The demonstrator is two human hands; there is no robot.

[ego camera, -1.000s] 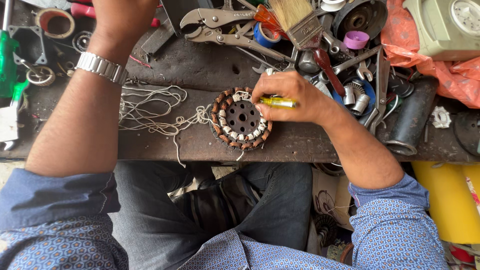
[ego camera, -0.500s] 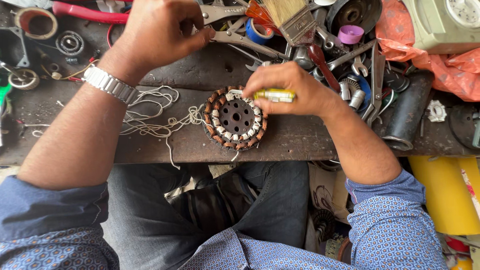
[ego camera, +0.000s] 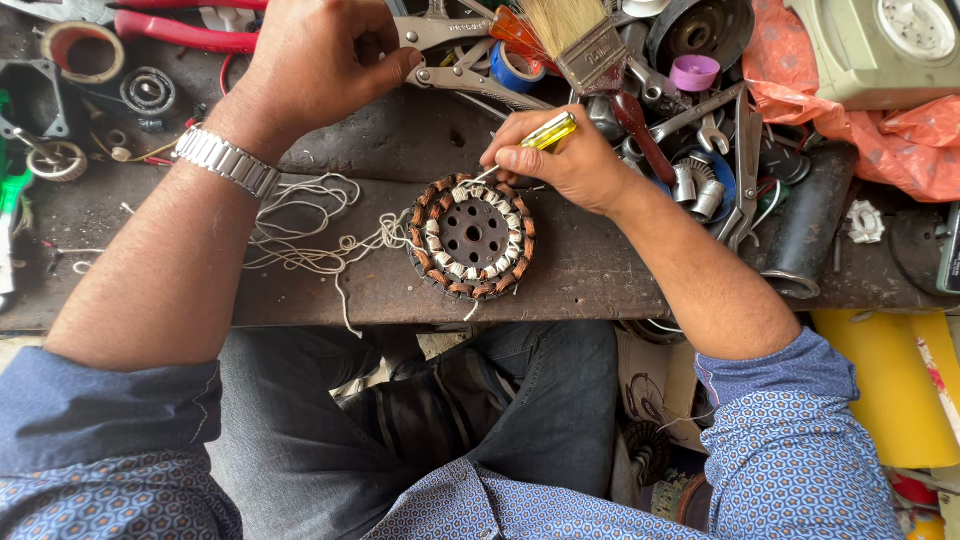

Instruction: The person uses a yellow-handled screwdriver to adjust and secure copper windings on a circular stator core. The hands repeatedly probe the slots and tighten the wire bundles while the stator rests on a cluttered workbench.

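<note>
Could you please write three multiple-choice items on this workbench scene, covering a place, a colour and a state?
1. Where does the round wound stator lie?
A. on the person's lap
B. on the bench top, near its front edge
C. inside the orange bag

2. What colour is the handle of the screwdriver in the right hand?
A. yellow
B. black
C. blue

3. What is the left hand doing?
A. lying flat and open on the bench
B. pressing down on the stator
C. closed in a grip at the pliers, away from the stator

Answers: 1 B, the stator sits on the dark bench top above the knees. 2 A, a clear yellow handle shows above the fingers. 3 C, the fingers are curled shut up among the tools.
</note>
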